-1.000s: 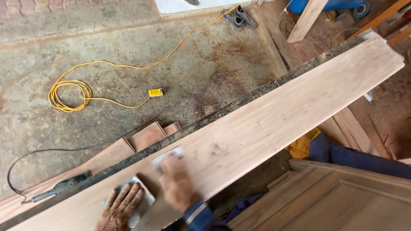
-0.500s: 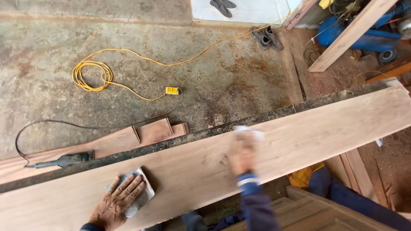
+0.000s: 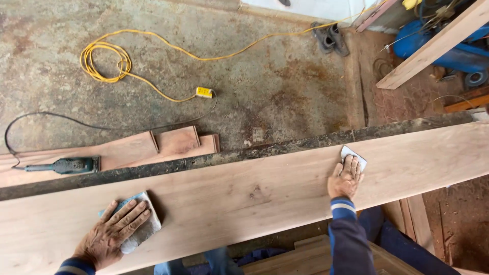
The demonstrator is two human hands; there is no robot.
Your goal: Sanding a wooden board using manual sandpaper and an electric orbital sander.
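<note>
A long pale wooden plank (image 3: pixel 254 196) runs across the view, with a dark rough far edge. My left hand (image 3: pixel 109 231) lies flat, fingers spread, pressing a grey-blue cloth (image 3: pixel 140 226) onto the plank at the lower left. My right hand (image 3: pixel 345 178) is stretched out to the right, pressing a small grey sheet of sandpaper (image 3: pixel 353 154) against the plank near its far edge. A dark blue sleeve with a striped cuff covers my right forearm.
Beyond the plank lie reddish boards (image 3: pixel 168 145) with a green power tool (image 3: pixel 63 165) on them. A yellow extension cord (image 3: pixel 104 61) and its socket (image 3: pixel 204 92) lie on the concrete floor. Shoes (image 3: pixel 331 38), a leaning beam (image 3: pixel 433 48) and a blue machine (image 3: pixel 448 51) stand at the back right.
My right hand has slid the sandpaper along the plank from beside the left hand far to the right. The left hand has stayed on the cloth. The view has shifted.
</note>
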